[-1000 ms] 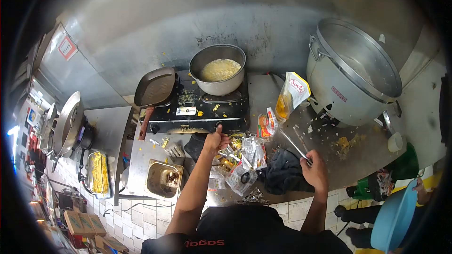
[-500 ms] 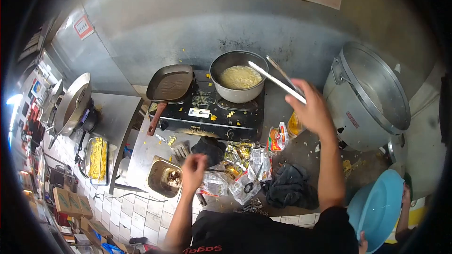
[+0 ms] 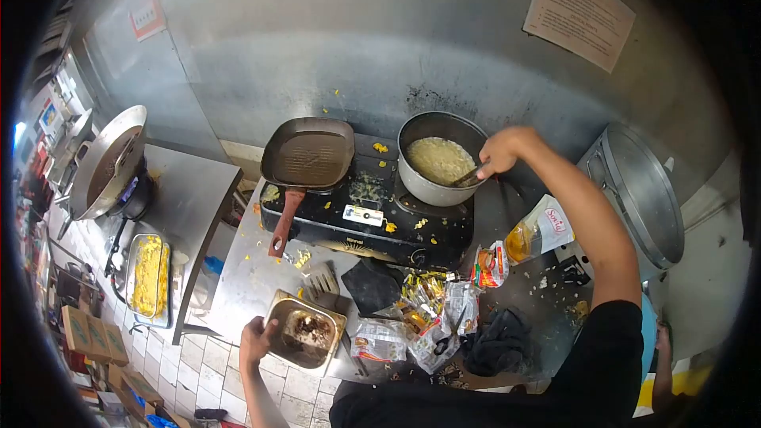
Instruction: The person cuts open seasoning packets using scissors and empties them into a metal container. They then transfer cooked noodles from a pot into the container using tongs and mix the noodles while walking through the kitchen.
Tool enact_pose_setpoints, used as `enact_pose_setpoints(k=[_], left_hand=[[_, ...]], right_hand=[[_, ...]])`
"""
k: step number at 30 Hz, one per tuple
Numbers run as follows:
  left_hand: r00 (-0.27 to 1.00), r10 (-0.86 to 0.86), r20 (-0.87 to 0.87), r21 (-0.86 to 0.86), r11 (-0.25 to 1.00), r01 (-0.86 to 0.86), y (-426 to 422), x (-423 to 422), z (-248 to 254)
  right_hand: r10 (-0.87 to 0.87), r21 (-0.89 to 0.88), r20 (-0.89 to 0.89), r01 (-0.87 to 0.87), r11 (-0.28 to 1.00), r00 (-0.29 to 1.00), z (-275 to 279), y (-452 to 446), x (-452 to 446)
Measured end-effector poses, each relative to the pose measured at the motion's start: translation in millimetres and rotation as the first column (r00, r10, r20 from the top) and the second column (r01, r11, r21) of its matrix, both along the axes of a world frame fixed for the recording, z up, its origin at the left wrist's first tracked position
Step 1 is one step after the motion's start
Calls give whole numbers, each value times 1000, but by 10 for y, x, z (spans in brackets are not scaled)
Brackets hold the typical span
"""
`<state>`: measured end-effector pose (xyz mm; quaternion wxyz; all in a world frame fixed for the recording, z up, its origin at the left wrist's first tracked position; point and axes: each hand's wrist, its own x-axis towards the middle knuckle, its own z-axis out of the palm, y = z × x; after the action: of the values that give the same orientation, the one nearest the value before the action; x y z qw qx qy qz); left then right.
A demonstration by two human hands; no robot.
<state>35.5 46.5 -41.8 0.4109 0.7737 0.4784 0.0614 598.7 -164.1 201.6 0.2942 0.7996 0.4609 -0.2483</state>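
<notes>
Head view: the right hand (image 3: 507, 148) is closed around the upper part of the tongs (image 3: 469, 178), above the right rim of the pot (image 3: 428, 192); whether the tongs' own arms are pressed together cannot be told. That high grip probably keeps the fingers off the heat. The tongs' long axis slopes from the hand down into the pale contents (image 3: 437, 158), the lower end pointing left and slightly toward the surface's front edge. The pot sits on the right side of the stove (image 3: 317, 222), presumably for heating.

Near the front-left corner of the surface (image 3: 246, 281), the left hand (image 3: 255, 338) pinches the left wall of the tin (image 3: 342, 329), thumb over the rim, likely to steady it. The tin looks nearly square, with no clear long axis, and reaches over the front edge; whether it rests or is lifted cannot be told.

The pan (image 3: 309, 150) has its handle toward the front edge, perhaps for easy reach. A spatula (image 3: 321, 281) lies behind the tin; wrappers (image 3: 428, 309) and a cloth (image 3: 498, 342) lie along the front edge.
</notes>
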Motion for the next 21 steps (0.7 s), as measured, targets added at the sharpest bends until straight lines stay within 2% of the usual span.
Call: enact_pose_setpoints(k=[1, 2, 4, 5, 7, 8, 9, 11, 12, 15, 17, 19, 21], left_hand=[[998, -48, -30, 41, 998, 49, 22, 35, 24], [998, -56, -27, 33, 998, 57, 39, 43, 37], [990, -95, 105, -62, 993, 102, 44, 29, 51], [989, -98, 108, -70, 992, 106, 15, 23, 88], [989, -112, 92, -133, 983, 124, -6, 33, 160], [983, -158, 93, -115, 979, 169, 21, -39, 26], [983, -162, 92, -115, 978, 172, 9, -93, -129], [976, 46, 213, -391, 919, 42, 13, -166, -354], [952, 103, 287, -471, 881, 47, -30, -145, -322], [914, 153, 375, -522, 850, 72, -142, -60, -124], [887, 151, 436, -540, 833, 123, -140, -116, -193], [814, 286, 505, -628, 769, 119, -208, -68, -77], [802, 286, 524, -627, 767, 136, -240, -7, 23]], right_hand=[[-8, -8, 4, 8, 1000, 1000, -61, 17, -60], [-70, 73, 69, 64, 995, 995, -128, 21, -132], [-156, 238, 161, 115, 964, 975, -320, 20, -202], [-158, 230, 164, 118, 966, 974, -432, 32, -212], [-324, 382, 222, 224, 897, 920, -637, 76, -199], [-336, 494, 239, 184, 850, 911, -750, 93, -155], [-339, 495, 238, 187, 849, 910, -778, 162, -97], [-378, 533, 193, 227, 815, 905, -786, 340, 49], [-408, 561, 170, 252, 788, 897, -809, 441, 115], [-330, 629, 119, 186, 755, 936, -919, 570, 268], [-311, 650, 95, 177, 739, 946, -960, 595, 315], [-323, 742, -49, 251, 622, 945, -1004, 561, 326], [-307, 768, -78, 254, 588, 948, -1065, 547, 345]])
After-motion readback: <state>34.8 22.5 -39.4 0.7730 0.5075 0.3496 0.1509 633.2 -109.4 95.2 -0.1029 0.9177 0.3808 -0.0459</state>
